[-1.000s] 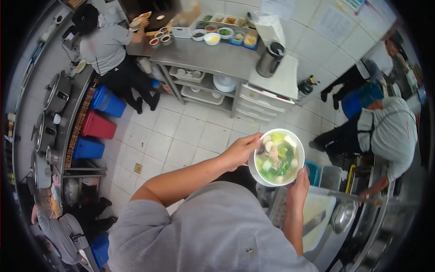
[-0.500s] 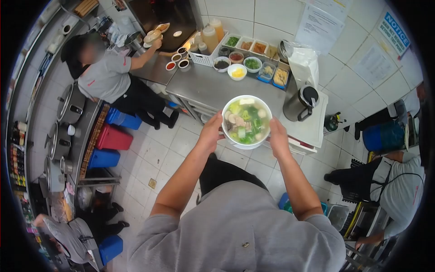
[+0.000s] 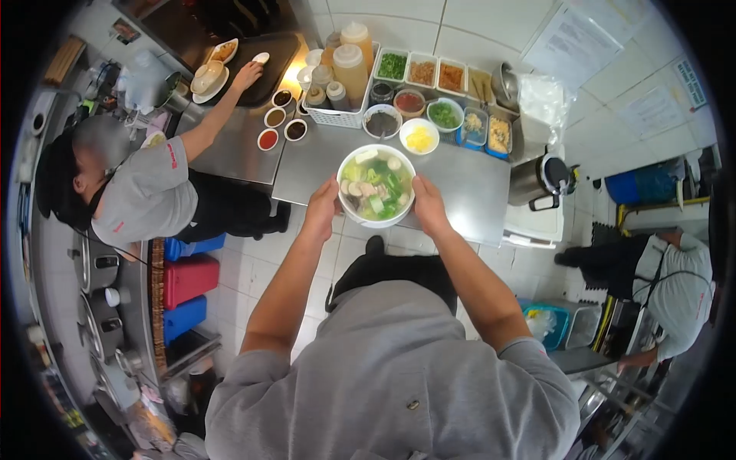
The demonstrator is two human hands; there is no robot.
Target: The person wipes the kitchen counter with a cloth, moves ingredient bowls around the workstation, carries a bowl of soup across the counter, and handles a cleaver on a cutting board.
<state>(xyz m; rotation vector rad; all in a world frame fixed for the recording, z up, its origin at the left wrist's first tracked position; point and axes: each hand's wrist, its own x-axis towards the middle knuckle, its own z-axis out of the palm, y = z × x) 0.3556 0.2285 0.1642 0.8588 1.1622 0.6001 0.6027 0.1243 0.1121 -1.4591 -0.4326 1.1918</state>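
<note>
A white bowl of soup (image 3: 376, 186) with green leaves, pale round pieces and meat is held level between my hands, just at the front edge of the steel counter (image 3: 460, 180). My left hand (image 3: 321, 208) grips its left side and my right hand (image 3: 431, 204) its right side. Beyond the bowl on the counter stand a bowl of yellow pieces (image 3: 419, 137), a bowl with dark contents and a spoon (image 3: 382, 123), and a bowl of chopped greens (image 3: 445, 115).
Squeeze bottles fill a white basket (image 3: 335, 116). Small sauce cups (image 3: 267, 139) sit left of it. A steel jug (image 3: 540, 180) stands right. One person (image 3: 153, 188) reaches over a dark tray at left; another person (image 3: 671, 284) works at far right.
The bowl and both my hands have come nearer the counter as the view turned and moved forward. The person at left has let go of the dish and now reaches to a small white item.
</note>
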